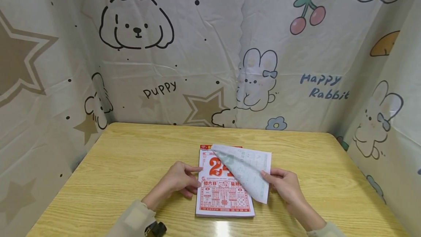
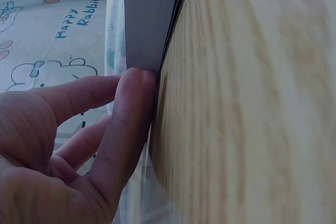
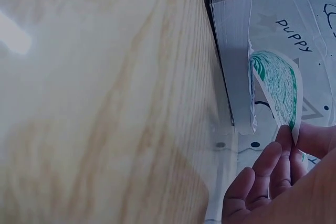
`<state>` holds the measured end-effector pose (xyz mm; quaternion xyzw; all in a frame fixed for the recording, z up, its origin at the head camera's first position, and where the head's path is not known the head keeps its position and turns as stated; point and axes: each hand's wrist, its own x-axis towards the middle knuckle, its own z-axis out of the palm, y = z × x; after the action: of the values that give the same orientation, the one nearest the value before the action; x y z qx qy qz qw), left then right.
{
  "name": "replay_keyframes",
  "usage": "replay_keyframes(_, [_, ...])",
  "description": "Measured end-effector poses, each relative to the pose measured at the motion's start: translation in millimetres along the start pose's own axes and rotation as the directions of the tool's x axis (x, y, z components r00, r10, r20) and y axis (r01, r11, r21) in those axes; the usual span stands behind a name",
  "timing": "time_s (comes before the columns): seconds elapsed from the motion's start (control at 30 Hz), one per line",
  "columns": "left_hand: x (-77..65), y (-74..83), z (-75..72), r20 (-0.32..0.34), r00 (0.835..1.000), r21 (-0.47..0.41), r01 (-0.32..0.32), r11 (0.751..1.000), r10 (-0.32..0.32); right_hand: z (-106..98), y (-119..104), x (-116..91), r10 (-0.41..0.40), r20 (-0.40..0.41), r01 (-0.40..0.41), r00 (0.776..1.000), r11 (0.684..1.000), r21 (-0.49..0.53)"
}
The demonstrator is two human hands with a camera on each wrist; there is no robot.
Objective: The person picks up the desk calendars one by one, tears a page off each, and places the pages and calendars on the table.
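A thick tear-off calendar (image 1: 223,202) lies flat on the table, its face printed in red with a large 24. Its loose top page (image 1: 254,173) is lifted and folded over to the right, still meeting the block near the top. Green print shows on this page (image 3: 278,87) in the right wrist view. My right hand (image 1: 286,185) pinches the page's outer edge between thumb and fingers. On the other side, my left hand (image 1: 181,179) touches the block's left side with its fingertips, also seen against the thick white block (image 2: 149,19) in the left wrist view.
The calendar rests on a yellow wood-grain table (image 1: 141,149). A pale patterned curtain (image 1: 197,54) with cartoon animals hangs behind the table and along both sides. A dark watch-like item (image 1: 156,228) sits at the left wrist.
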<state>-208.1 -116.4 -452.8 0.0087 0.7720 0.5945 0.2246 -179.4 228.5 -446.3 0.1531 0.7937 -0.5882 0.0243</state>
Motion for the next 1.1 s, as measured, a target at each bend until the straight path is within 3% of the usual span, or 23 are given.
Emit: replay_keyframes(1.1, [1.5, -1.7, 0.2, 0.002, 1.0, -0.002, -0.014, 1.0, 0.014, -13.7, 5.0, 0.8, 0.002, -0.03, -0.002, 1.0, 1.0, -0.015])
